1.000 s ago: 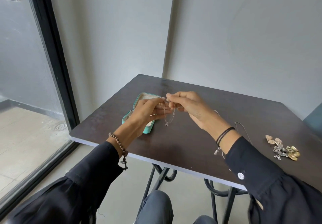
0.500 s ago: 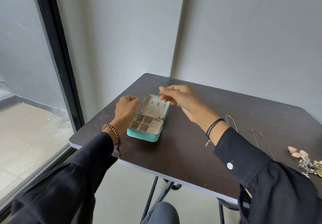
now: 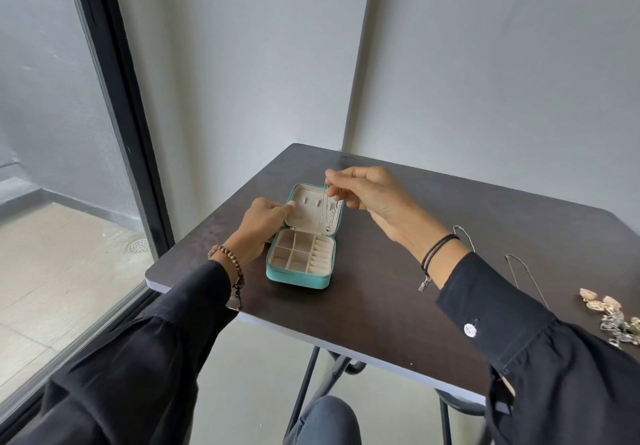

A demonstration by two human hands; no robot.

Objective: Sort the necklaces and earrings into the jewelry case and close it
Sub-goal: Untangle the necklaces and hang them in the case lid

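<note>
Thin necklace dangling over an open teal jewelry case on a dark counter

A dark brown, matte counter [image 3: 398, 292] with a pale edge is sitting in a corner of plain grey walls, a black-framed glass pane running along its 9 o'clock side. The jewelry case [image 3: 300, 264], a small rounded rectangle in teal with a cream velvety lining, is lying open near the counter's 9 o'clock edge, its base divided into square cells and ridged ring rolls, its lid tilting up at the 12 o'clock side. The left hand [image 3: 261, 228] is gripping the lid's left rim, fingers narrow. The right hand [image 3: 372, 196] is pinching a fine silver necklace [image 3: 327, 212] that is hanging before the lid lining. Two more chains [image 3: 523, 271] and a heap of metallic earrings [image 3: 613, 316] are lying at 3 o'clock
</note>
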